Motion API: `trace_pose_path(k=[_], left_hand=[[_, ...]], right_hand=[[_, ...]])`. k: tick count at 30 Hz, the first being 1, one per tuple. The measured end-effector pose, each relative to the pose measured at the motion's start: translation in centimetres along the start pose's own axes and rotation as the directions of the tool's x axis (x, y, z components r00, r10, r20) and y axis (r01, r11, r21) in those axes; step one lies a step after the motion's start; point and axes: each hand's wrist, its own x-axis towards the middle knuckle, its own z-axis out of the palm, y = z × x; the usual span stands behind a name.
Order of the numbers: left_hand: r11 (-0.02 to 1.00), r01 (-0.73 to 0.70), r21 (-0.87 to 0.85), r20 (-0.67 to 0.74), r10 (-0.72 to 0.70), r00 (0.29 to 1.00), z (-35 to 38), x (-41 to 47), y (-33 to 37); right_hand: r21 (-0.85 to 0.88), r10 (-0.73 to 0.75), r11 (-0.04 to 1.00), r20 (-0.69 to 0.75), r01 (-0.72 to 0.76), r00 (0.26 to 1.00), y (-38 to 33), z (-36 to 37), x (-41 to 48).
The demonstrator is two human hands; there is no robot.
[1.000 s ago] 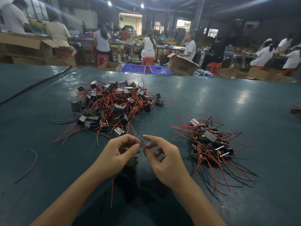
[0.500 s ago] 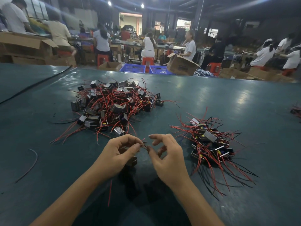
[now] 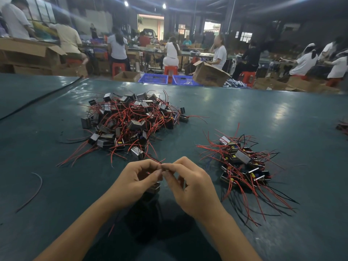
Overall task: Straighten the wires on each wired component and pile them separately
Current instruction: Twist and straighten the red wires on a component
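A big tangled pile of small black box components with red wires (image 3: 130, 123) lies on the green table (image 3: 263, 117) ahead and to the left. To the right lies a smaller pile (image 3: 243, 166) whose red and black wires fan out toward me. My left hand (image 3: 135, 181) holds one component (image 3: 153, 188), mostly hidden under its fingers. Its thumb and forefinger pinch the red wire (image 3: 160, 162) of that component. My right hand (image 3: 190, 183) pinches the same wire right beside the left fingertips. A red wire (image 3: 111, 229) hangs below my left wrist.
A loose dark wire (image 3: 34, 189) curves on the table at the left. A black cable (image 3: 41, 97) runs across the far left. More red-wired parts (image 3: 342, 127) show at the right edge. Beyond the table stand cardboard boxes (image 3: 209, 74), blue crates (image 3: 153, 79) and seated people.
My two hands have closed together until their fingertips meet on the wire. The held component has stayed under my left hand. The piles have not moved.
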Motion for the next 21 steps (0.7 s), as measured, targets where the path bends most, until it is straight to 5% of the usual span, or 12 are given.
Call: trace_pose_path(k=[6, 11, 16, 18, 21], left_hand=[[0.999, 0.021, -0.029, -0.066, -0.023, 0.998, 0.2, 0.0, 0.2], [0.959, -0.098, 0.266, -0.170, 0.147, 0.974, 0.5, 0.1, 0.0], [0.821, -0.271, 0.503, -0.088, 0.360, 0.929, 0.3, 0.0, -0.4], [0.731, -0.338, 0.592, -0.015, 0.429, 0.903, 0.2, 0.0, -0.5], [0.603, -0.389, 0.696, 0.080, 0.474, 0.877, 0.2, -0.2, -0.5]], right_hand=[[-0.043, 0.027, 0.999, -0.027, -0.028, 0.999, 0.0, -0.4, 0.1], [-0.127, 0.063, 0.990, -0.051, -0.069, 0.997, -0.5, 0.3, 0.0], [-0.032, 0.193, 0.981, -0.001, -0.193, 0.981, -0.8, 0.5, 0.0], [0.090, 0.362, 0.926, 0.058, -0.366, 0.930, -1.1, 0.8, 0.0], [0.375, 0.690, 0.573, 0.259, -0.729, 0.676, -1.4, 1.0, 0.4]])
